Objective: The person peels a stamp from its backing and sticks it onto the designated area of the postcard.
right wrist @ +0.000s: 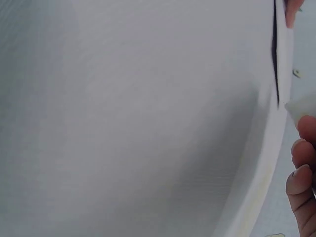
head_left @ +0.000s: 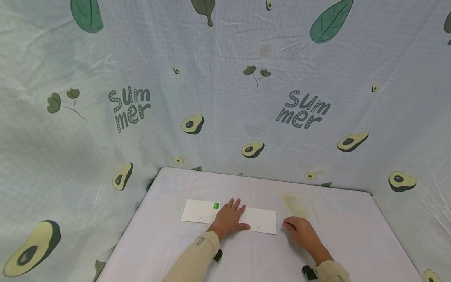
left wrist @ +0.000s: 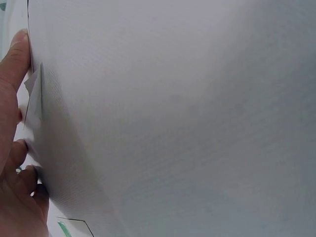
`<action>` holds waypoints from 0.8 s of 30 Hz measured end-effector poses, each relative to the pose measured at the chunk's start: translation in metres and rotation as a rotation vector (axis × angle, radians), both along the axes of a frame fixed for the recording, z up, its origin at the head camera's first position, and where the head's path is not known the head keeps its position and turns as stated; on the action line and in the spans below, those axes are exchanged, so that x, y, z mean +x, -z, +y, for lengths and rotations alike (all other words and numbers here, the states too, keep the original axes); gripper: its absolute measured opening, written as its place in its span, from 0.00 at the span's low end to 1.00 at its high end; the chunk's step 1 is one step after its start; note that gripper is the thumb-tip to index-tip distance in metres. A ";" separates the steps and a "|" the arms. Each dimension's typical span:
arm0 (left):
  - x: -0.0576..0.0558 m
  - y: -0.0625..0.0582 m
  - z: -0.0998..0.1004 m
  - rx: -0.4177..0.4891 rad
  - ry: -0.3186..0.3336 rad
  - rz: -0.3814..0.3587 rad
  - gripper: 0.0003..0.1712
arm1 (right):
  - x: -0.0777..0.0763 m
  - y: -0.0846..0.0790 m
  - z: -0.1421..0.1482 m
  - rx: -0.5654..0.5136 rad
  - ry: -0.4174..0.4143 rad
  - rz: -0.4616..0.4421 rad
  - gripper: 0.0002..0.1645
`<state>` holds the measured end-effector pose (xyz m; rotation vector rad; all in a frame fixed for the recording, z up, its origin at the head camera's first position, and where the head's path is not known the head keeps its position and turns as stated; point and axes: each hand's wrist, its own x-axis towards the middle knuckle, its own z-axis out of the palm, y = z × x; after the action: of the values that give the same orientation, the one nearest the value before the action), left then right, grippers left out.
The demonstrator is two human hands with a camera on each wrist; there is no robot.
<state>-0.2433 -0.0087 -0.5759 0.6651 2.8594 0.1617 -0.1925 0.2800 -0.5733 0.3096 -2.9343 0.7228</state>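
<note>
Two white envelopes lie side by side on the table: a left envelope [head_left: 198,211] bearing a small green stamp [head_left: 216,205], and a right envelope [head_left: 261,219] with no stamp on its visible part. My left hand [head_left: 228,220] rests across them where they meet, fingers spread, hiding that area. To the right of the envelopes, my right hand [head_left: 302,233] has its fingers curled above the table. The right wrist view shows it pinching a small whitish translucent piece [right wrist: 302,106], of which only a corner is visible; its kind cannot be told.
A pale cloth covers the table [head_left: 338,219], with a yellowish stain [head_left: 294,205] beyond my right hand. Behind the far edge hangs a curtain [head_left: 225,98] printed with avocados and leaves, which also rises at both sides. Dark wrist devices sit under both sleeves.
</note>
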 end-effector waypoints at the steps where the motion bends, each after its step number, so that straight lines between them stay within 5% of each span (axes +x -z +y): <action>1: 0.000 -0.001 0.000 0.000 0.001 0.001 0.49 | 0.000 -0.002 0.000 -0.011 0.013 0.000 0.06; 8: 0.001 -0.006 0.001 0.004 -0.006 -0.014 0.49 | -0.004 -0.016 -0.004 -0.144 0.095 -0.005 0.07; 24: 0.002 -0.012 0.003 0.007 -0.015 -0.022 0.48 | 0.000 -0.060 -0.025 -0.329 0.083 0.064 0.05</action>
<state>-0.2418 -0.0056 -0.5637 0.6393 2.8443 0.1808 -0.1921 0.2547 -0.5138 0.1745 -2.6885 1.1370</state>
